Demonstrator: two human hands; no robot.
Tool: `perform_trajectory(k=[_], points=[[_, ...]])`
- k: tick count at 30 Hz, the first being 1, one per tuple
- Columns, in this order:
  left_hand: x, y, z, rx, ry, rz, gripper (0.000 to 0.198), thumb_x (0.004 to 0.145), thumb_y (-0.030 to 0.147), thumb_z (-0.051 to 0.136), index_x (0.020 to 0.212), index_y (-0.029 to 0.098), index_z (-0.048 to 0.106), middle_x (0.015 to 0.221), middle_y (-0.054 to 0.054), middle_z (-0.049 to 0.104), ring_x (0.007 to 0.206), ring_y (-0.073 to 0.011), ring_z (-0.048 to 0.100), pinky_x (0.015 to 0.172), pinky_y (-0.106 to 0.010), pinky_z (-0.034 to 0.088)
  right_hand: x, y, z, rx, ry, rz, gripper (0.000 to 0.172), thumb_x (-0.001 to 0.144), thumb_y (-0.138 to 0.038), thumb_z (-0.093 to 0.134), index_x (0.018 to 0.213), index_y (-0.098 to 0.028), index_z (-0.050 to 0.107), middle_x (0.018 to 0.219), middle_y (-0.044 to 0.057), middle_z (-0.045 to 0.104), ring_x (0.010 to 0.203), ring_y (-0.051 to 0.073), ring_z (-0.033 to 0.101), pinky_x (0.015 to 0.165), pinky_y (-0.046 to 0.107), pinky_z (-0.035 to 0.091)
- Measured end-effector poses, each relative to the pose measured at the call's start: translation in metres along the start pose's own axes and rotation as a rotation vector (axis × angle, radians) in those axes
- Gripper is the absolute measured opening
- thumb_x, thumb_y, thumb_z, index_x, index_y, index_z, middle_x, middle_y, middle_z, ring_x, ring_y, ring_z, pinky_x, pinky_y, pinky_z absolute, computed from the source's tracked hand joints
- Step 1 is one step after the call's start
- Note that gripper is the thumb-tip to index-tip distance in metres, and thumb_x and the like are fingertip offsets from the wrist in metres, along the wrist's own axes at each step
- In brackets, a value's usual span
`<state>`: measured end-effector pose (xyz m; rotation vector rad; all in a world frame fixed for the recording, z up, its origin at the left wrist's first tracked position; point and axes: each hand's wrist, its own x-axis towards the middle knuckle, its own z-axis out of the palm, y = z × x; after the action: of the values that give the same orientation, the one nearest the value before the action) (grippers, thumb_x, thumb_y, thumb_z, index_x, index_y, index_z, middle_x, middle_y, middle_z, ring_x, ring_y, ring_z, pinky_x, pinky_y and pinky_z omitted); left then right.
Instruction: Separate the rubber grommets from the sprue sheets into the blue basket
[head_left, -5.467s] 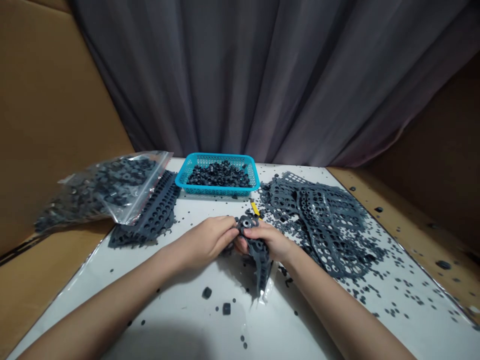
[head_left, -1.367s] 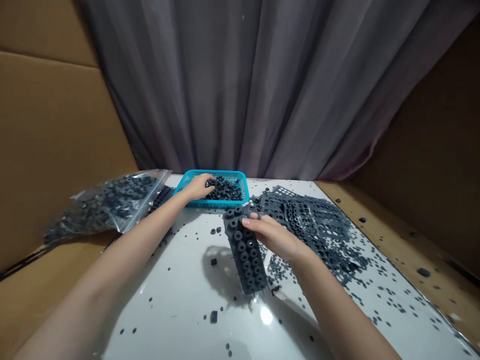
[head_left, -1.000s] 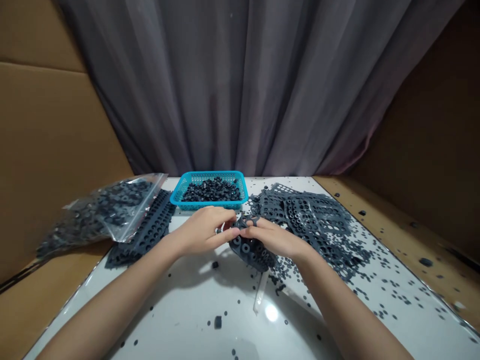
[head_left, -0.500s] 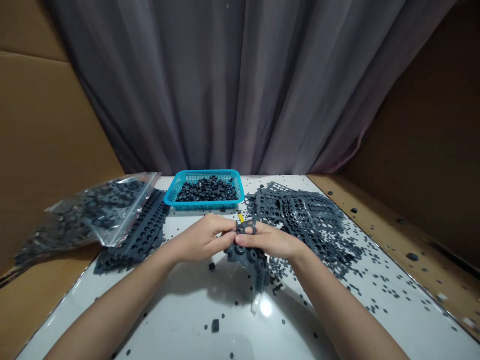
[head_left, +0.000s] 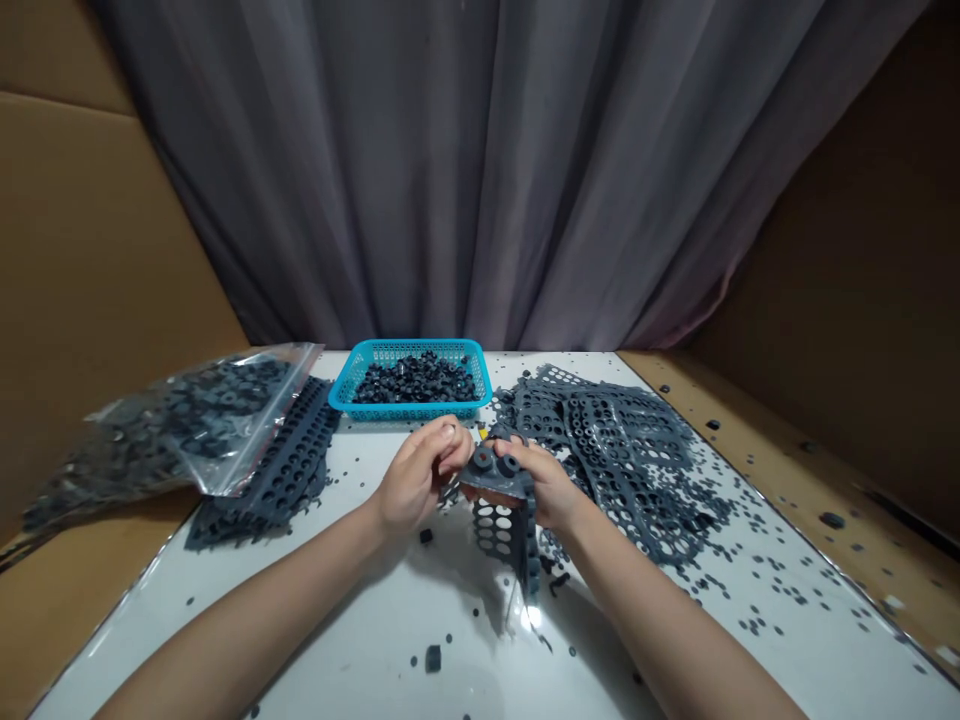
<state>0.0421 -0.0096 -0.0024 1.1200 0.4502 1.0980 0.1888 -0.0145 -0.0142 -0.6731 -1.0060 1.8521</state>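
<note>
Bright in the middle, dark around the sides.
Seemingly lit from above, with one white spot of glare on the near table [head_left: 356, 640] and soft gray shadows below left hand [head_left: 420, 470] and right hand [head_left: 546, 488]. Shiny streaks on the clear bag [head_left: 225, 410] at left. Dim on the far curtain [head_left: 420, 180], darkest at the right wall [head_left: 847, 240]. Pretty clear in the middle, smeary at the bag's left end, pulled long and slanted toward the near corners.
</note>
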Motion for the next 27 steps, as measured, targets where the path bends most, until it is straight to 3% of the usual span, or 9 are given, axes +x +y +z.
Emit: perform_trajectory(k=[3,8,13,18,21,25,27], points=[[0.003,0.006,-0.013,0.156,-0.074,0.000,0.029,0.086,0.030,0.041,0.060,0.017,0.041,0.056,0.002,0.041,0.055,-0.0107,0.036,0.058,-0.025,0.033,0.001,-0.004,-0.003,-0.076,0.038,0.026,0.041,0.052,-0.049,0.077,0.056,-0.012,0.059,0.047,-0.003,0.053,0.043,0.007,0.044,0.045,0.020,0.035],[0.002,0.022,-0.030,0.372,-0.024,-0.133,0.014,0.080,0.022,0.042,0.074,0.015,0.053,0.064,-0.001,0.053,0.061,-0.0124,0.045,0.061,-0.027,0.033,0.002,-0.006,-0.009,-0.186,-0.019,0.000,0.038,0.054,-0.046,0.075,0.063,-0.013,0.060,0.053,-0.002,0.053,0.049,0.008,0.047,0.048,0.020,0.037],[-0.003,0.031,-0.026,0.333,-0.016,-0.310,0.018,0.067,0.011,0.045,0.082,0.016,0.052,0.070,0.001,0.055,0.057,-0.0089,0.042,0.057,-0.024,0.031,0.001,-0.006,-0.013,-0.355,-0.018,-0.058,0.020,0.054,-0.026,0.069,0.061,-0.015,0.054,0.051,-0.005,0.048,0.046,0.007,0.041,0.045,0.019,0.034],[-0.008,0.031,-0.015,0.175,-0.047,-0.467,0.024,0.060,0.011,0.042,0.081,0.016,0.052,0.067,0.003,0.048,0.054,-0.0081,0.036,0.054,-0.023,0.028,0.001,-0.008,-0.012,-0.462,-0.027,-0.057,0.014,0.050,-0.020,0.062,0.059,-0.015,0.052,0.053,-0.005,0.047,0.050,0.008,0.041,0.047,0.020,0.034],[-0.011,0.033,-0.012,0.326,-0.040,-0.359,0.016,0.067,0.015,0.046,0.082,0.017,0.051,0.068,0.002,0.045,0.057,-0.0101,0.036,0.055,-0.023,0.027,0.002,-0.009,-0.010,-0.520,-0.036,-0.083,0.011,0.056,-0.022,0.060,0.062,-0.015,0.053,0.054,-0.004,0.046,0.052,0.009,0.040,0.049,0.021,0.034],[-0.016,0.032,-0.014,0.912,-0.119,0.044,0.010,0.074,0.026,0.060,0.081,0.019,0.056,0.072,0.000,0.049,0.067,-0.0152,0.041,0.062,-0.025,0.029,0.000,-0.011,-0.005,-0.640,-0.094,-0.095,0.011,0.068,-0.026,0.058,0.070,-0.016,0.055,0.058,-0.004,0.046,0.056,0.009,0.040,0.053,0.021,0.034],[-0.016,0.031,-0.017,1.085,-0.191,0.177,0.009,0.077,0.028,0.059,0.078,0.020,0.058,0.072,-0.001,0.051,0.068,-0.0172,0.042,0.063,-0.026,0.029,-0.001,-0.012,-0.003,-0.715,-0.115,-0.093,0.011,0.074,-0.027,0.056,0.073,-0.016,0.055,0.062,-0.003,0.046,0.060,0.010,0.040,0.056,0.022,0.034]])
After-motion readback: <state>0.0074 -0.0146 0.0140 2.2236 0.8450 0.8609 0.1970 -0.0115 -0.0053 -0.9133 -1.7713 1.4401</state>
